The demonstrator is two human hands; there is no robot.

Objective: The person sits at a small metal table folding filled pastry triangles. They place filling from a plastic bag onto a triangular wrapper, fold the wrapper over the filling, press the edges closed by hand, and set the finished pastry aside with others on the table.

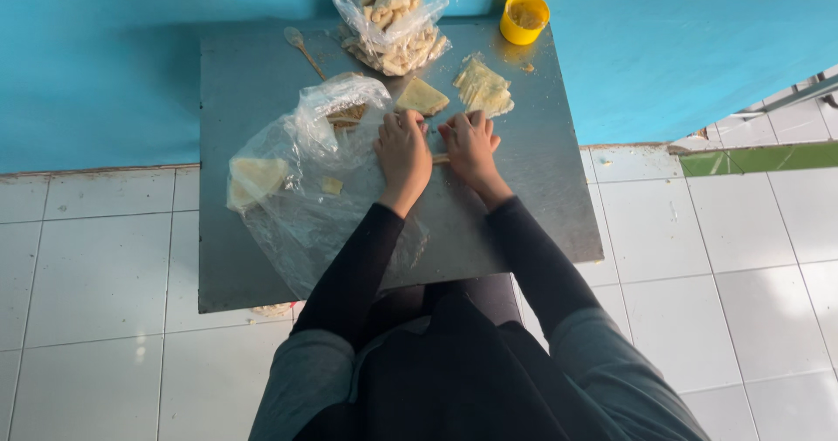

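Observation:
My left hand (403, 151) and my right hand (470, 147) lie side by side, palms down, on a grey metal table (532, 197). Both press on a thin pale roll of dough (440, 157), of which only a short piece shows between them. Just beyond the fingers lies a triangular pale wrapper sheet (422, 97). To its right sits a small stack of the same wrappers (483, 87).
A crumpled clear plastic sheet (297, 188) with wrapper pieces lies left of my hands. A clear bag of finished rolls (393, 18) stands at the far edge, a yellow cup (524, 17) at the far right corner, a spoon (303, 48) far left. Blue wall behind, white floor tiles around.

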